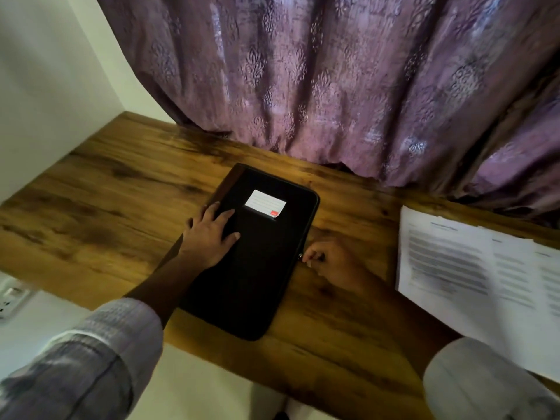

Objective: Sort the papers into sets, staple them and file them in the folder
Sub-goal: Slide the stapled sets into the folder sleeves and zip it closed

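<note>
Zip folder pressed flat under the left hand, fingers straight.
Right hand pinches the zipper pull; papers lie well right of it. A skewed pull could jam the zip.

Person, worn items. Left sleeve, below-left of the black folder: woven shirt cloth, pale grey-lilac with fine darker stripes, cuff edge ending partway along the forearm. Right sleeve, below-right of the folder: same pale cloth, pattern blurred, rounded cuff end. Left hand and right hand: bare; forearms bare beyond the cuffs.
</note>
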